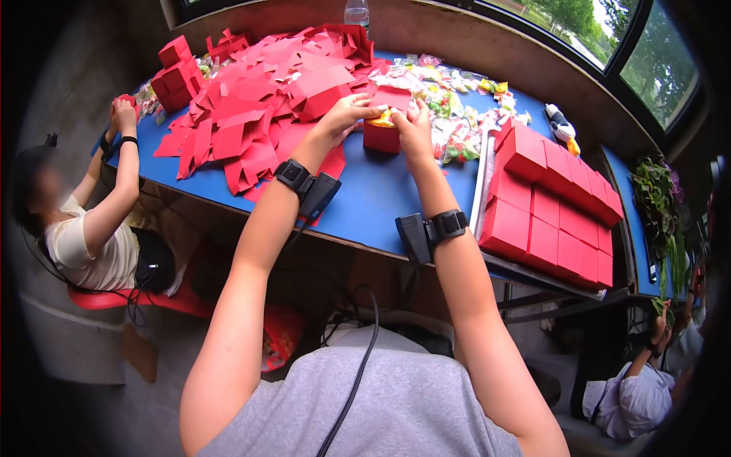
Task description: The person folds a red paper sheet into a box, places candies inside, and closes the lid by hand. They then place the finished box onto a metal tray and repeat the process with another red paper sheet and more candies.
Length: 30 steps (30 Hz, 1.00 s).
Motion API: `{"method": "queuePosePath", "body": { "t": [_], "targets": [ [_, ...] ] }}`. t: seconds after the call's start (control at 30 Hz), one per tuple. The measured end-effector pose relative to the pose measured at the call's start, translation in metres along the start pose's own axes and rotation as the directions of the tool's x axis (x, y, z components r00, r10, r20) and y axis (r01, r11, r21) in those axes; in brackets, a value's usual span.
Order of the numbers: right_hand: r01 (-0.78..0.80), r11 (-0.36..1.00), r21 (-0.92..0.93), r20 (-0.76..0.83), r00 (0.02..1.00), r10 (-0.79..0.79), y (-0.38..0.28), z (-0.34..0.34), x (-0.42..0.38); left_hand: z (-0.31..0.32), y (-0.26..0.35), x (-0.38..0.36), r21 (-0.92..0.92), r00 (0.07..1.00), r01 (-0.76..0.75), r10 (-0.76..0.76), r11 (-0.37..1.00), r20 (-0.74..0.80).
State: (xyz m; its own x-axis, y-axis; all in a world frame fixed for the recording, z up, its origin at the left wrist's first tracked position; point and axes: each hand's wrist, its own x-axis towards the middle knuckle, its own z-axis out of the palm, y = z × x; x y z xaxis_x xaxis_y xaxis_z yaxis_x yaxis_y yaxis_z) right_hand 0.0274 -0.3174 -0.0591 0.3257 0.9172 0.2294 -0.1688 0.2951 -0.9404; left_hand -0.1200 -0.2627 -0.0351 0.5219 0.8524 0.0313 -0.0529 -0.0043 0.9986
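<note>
An open red paper box sits on the blue table with its flap raised at the back. Yellow-wrapped candy shows at its mouth. My left hand is curled at the box's left side, fingertips by the candy. On the right, my right hand grips the box, its thumb at the candy. Small wrapped candies lie spread just beyond my right hand. To the left of my left hand is a large heap of flat and part-folded red boxes.
A white tray at the right holds rows of closed red boxes. Stacked red boxes stand at the far left. A bottle is at the back. One person sits at left, another at right beside green plants.
</note>
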Motion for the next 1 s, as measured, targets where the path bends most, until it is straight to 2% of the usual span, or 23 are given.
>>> {"method": "queuePosePath", "body": {
  "t": [0.03,0.07,0.1,0.13,0.17,0.2,0.27,0.3,0.33,0.4,0.43,0.47,0.53,0.6,0.67,0.8,0.9,0.97,1.0],
  "targets": [
    [0.027,0.991,0.129,0.031,0.999,-0.031,-0.004,0.002,-0.002,0.002,0.000,0.001,-0.039,0.999,-0.046,0.045,0.998,-0.025],
    [0.048,0.965,0.257,0.055,0.996,-0.064,-0.008,0.004,-0.005,0.002,-0.001,0.002,-0.157,0.997,-0.069,0.073,0.985,0.016],
    [0.046,0.958,0.282,0.057,0.996,-0.064,-0.010,0.003,-0.006,0.003,0.001,0.002,-0.206,0.984,-0.133,0.154,0.969,0.091],
    [0.122,0.944,0.307,0.060,0.987,-0.147,-0.010,0.004,-0.004,0.006,0.004,0.002,-0.261,0.957,-0.194,0.240,0.946,0.161],
    [0.135,0.973,0.187,0.106,0.982,-0.156,-0.013,0.002,-0.004,0.008,0.004,0.001,-0.259,0.938,-0.295,0.331,0.920,0.106],
    [0.153,0.986,0.065,0.155,0.975,-0.161,-0.015,-0.001,-0.003,0.005,0.002,0.003,-0.261,0.938,-0.294,0.330,0.919,0.105],
    [0.146,0.986,0.077,0.138,0.978,-0.156,-0.014,-0.001,-0.003,-0.002,0.001,0.008,0.056,0.828,-0.523,0.490,0.851,0.274],
    [0.141,0.986,0.090,0.120,0.981,-0.151,-0.013,-0.001,-0.005,0.000,0.005,0.004,0.155,0.786,-0.611,0.572,0.776,0.235],
    [0.139,0.986,0.091,0.119,0.982,-0.149,-0.014,-0.003,-0.006,0.000,0.010,0.001,0.155,0.787,-0.609,0.570,0.778,0.235],
    [0.014,0.996,0.085,0.224,0.974,-0.033,-0.019,-0.008,-0.007,-0.001,0.016,-0.004,0.438,0.685,-0.721,0.648,0.537,0.333],
    [0.012,0.996,0.086,0.219,0.975,-0.031,-0.020,-0.009,-0.008,-0.001,0.015,-0.003,0.299,0.724,-0.690,0.620,0.659,0.302],
    [-0.033,0.990,0.138,0.239,0.971,-0.001,-0.022,-0.009,-0.008,0.000,0.015,-0.004,0.298,0.725,-0.688,0.617,0.661,0.305],
    [-0.079,0.978,0.191,0.254,0.967,0.029,-0.025,-0.009,-0.007,0.002,0.015,-0.004,0.401,0.795,-0.607,0.527,0.687,0.301],
    [-0.228,0.888,0.400,0.299,0.948,0.108,-0.028,-0.010,-0.007,0.001,0.012,-0.003,0.400,0.781,-0.624,0.550,0.671,0.296],
    [-0.234,0.892,0.388,0.297,0.947,0.120,-0.029,-0.008,-0.008,-0.002,0.013,-0.004,0.508,0.708,-0.695,0.609,0.509,0.358],
    [-0.182,0.937,0.297,0.253,0.962,0.107,-0.019,-0.004,-0.004,0.005,0.016,-0.012,0.551,0.728,-0.667,0.597,0.502,0.337],
    [-0.135,0.968,0.211,0.226,0.970,0.086,-0.015,-0.005,-0.004,0.005,0.017,-0.015,0.579,0.707,-0.682,0.605,0.446,0.366],
    [-0.129,0.976,0.174,0.220,0.971,0.089,-0.017,-0.005,-0.007,0.001,0.017,-0.014,0.573,0.624,-0.748,0.648,0.333,0.437],
    [-0.136,0.981,0.138,0.216,0.971,0.104,-0.020,-0.004,-0.010,-0.001,0.019,-0.017,0.574,0.625,-0.747,0.646,0.334,0.438]
  ]
}}
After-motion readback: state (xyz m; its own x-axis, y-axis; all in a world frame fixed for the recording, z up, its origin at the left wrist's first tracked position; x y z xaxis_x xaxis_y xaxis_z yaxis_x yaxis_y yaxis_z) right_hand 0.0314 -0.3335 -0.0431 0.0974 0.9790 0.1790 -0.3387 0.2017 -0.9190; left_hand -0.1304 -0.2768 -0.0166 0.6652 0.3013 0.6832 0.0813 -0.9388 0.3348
